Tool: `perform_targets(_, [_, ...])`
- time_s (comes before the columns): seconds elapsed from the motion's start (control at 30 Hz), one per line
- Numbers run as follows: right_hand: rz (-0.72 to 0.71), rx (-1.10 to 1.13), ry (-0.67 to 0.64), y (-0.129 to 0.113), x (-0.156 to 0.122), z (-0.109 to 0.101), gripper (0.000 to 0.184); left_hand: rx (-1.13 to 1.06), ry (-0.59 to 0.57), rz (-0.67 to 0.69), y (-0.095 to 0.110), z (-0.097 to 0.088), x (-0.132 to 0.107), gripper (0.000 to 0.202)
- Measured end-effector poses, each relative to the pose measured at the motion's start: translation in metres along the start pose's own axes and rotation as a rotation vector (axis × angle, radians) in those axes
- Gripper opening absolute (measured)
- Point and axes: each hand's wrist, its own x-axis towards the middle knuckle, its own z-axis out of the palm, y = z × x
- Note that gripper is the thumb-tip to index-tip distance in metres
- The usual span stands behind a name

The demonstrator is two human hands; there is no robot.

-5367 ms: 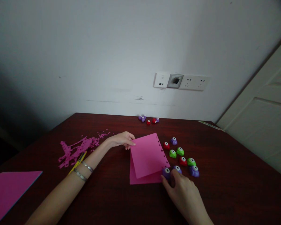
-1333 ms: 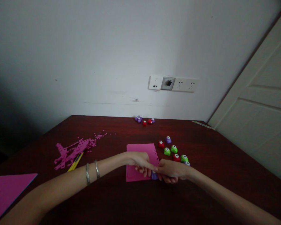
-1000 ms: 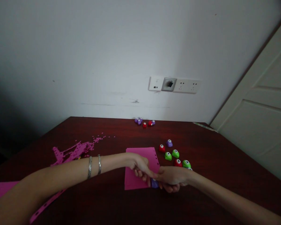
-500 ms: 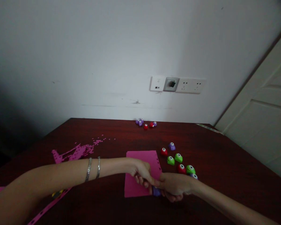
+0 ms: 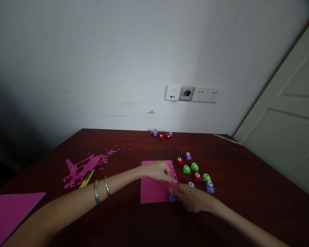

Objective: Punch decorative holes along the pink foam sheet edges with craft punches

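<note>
A folded pink paper sheet (image 5: 152, 188) with a row of punched holes along its right edge lies on the dark red table (image 5: 123, 223). My left hand (image 5: 158, 171) rests flat on the sheet's upper right part, pressing it down. My right hand (image 5: 193, 199) grips a small purple paper punch (image 5: 172, 197) at the sheet's lower right corner. Just right of the sheet lie several small punches: red (image 5: 179, 161), green (image 5: 194, 167) and purple (image 5: 209, 187).
Pink paper scraps (image 5: 84, 164) and a yellow utility knife (image 5: 87, 178) lie at the left. Another pink sheet (image 5: 7, 212) sits at the near left corner. More small punches (image 5: 161, 134) stand by the wall. A door (image 5: 285, 113) is at the right.
My hands, joined over the punch half a second ago, have parted: the left moved up onto the sheet, the right stays on the purple punch at the corner.
</note>
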Motion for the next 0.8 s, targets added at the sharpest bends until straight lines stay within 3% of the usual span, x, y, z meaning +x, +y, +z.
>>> perform_targets(0.07, [0.03, -0.127, 0.044, -0.006, -0.003, 0.001, 0.027, 0.084, 0.218, 0.063, -0.009, 0.001, 0.001, 0.034])
perform_targets(0.13, [0.132, -0.242, 0.083, -0.013, -0.006, 0.001, 0.029, 0.147, 0.308, 0.127, -0.02, 0.008, 0.002, 0.027])
perform_targets(0.23, [0.241, -0.325, 0.18, -0.026, -0.01, -0.001, 0.031, 0.16, 0.28, 0.215, -0.035, 0.021, 0.002, 0.023])
perform_targets(0.37, [0.373, -0.21, 0.318, -0.044, -0.012, -0.006, 0.04, 0.133, 0.24, 0.216, -0.042, 0.027, 0.001, 0.034])
perform_targets(0.5, [0.417, -0.149, 0.358, -0.057, -0.013, -0.009, 0.04, 0.105, 0.213, 0.21, -0.043, 0.024, 0.001, 0.036])
perform_targets(0.8, [0.463, -0.33, 0.375, -0.056, -0.009, 0.007, 0.042, 0.094, 0.207, 0.208, -0.045, 0.026, 0.001, 0.035])
